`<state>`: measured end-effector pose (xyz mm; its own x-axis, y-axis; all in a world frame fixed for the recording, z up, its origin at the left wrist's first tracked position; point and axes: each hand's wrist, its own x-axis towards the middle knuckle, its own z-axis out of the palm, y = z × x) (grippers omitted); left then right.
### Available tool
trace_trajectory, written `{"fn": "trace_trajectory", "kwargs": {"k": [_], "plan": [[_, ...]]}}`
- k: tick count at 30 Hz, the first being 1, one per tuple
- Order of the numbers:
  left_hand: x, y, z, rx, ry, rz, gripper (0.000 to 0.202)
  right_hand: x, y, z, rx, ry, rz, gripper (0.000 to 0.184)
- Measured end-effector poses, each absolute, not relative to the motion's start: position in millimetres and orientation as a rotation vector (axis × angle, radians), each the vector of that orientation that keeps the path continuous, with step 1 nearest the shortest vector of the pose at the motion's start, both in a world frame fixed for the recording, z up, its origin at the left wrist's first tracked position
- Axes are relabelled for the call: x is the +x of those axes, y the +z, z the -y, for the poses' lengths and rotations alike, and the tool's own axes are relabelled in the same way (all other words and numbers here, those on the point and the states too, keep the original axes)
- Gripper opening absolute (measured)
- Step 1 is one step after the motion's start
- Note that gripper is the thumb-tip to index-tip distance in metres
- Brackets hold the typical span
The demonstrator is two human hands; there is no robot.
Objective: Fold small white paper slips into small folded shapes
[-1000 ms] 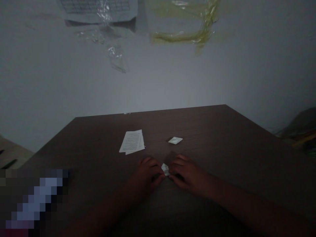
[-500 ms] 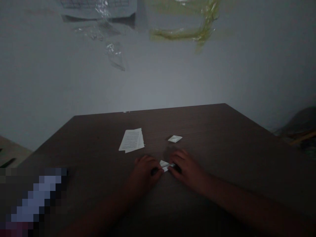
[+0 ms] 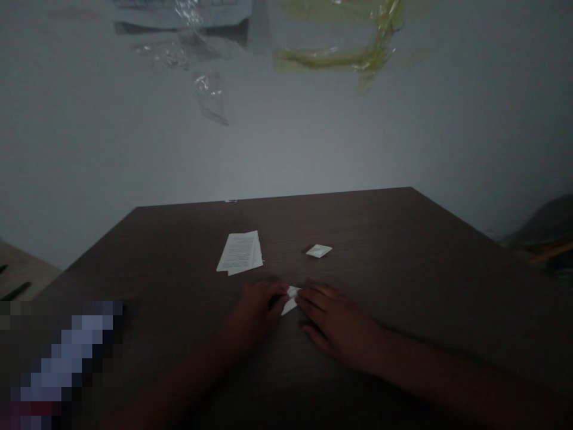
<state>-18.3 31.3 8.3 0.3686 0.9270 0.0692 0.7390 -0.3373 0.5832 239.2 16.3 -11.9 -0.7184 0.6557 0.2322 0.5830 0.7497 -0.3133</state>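
Our left hand (image 3: 256, 310) and right hand (image 3: 335, 322) lie half-curled on the bench (image 3: 380, 239), both touching one folded paper slip (image 3: 290, 300) between them; we cannot tell whether either grips it. Its long axis slants away rightward. Ahead lie one small folded paper (image 3: 319, 251) and one stack of printed sheets (image 3: 239, 253).

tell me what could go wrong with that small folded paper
The small folded paper sits between the left hand and right hand, so it could spring open or slide out of line. Dim light on the dark table may hide a crooked crease. The loose paper sheets and other folded piece lie close by and could get nudged.
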Motion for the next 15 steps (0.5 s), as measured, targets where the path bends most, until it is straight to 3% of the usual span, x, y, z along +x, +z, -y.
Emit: {"fn": "trace_trajectory", "kwargs": {"k": [5, 10, 15], "plan": [[-35, 18, -40, 2.098, 0.540, -1.279, 0.022, 241, -4, -16, -0.965, 0.393, 2.692, 0.059], [-42, 22, -35, 2.029, 0.522, -1.160, 0.029, 240, 0, -12, -1.009, 0.458, 2.752, 0.089], [-46, 8, -36, 2.134, 0.542, -1.180, 0.023, 240, 7, -11, -1.044, 0.501, 2.849, 0.083]]}}
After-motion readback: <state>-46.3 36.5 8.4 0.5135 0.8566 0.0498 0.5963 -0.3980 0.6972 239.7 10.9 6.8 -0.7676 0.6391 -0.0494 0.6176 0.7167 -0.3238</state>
